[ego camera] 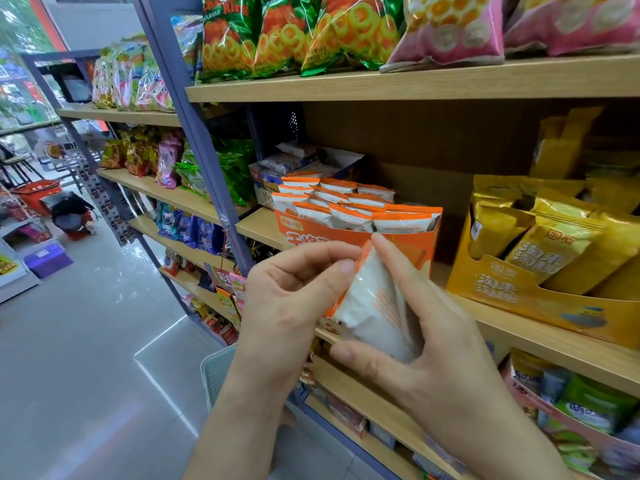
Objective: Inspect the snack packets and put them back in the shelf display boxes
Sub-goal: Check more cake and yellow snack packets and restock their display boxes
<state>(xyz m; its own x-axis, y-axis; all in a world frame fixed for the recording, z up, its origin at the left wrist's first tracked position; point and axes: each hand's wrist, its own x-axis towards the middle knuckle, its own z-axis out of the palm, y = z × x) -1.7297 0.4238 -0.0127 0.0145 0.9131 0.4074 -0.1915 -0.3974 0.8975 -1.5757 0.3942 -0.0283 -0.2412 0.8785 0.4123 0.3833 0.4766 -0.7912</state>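
We've got one white-and-orange snack packet (pixel 372 306) pinched w/ both hands, left hand (pixel 294 306) at its top edge, right hand (pixel 440 348) cupping the bottom, tilted up so we can inspect it, just in front of its orange display box (pixel 398 244) for a quick return.

Top wooden shelf (pixel 415 85): green ring-snack bags (pixel 277 32) left, pink bags (pixel 450 29) right. Blue upright post (pixel 194 126) divides shelving bays. Far left on the floor: red shopping basket (pixel 36 195), purple crate (pixel 48 259). Pale plastic basket (pixel 216 372) low, near the shelf. Glossy grey floor tiles (pixel 86 341)
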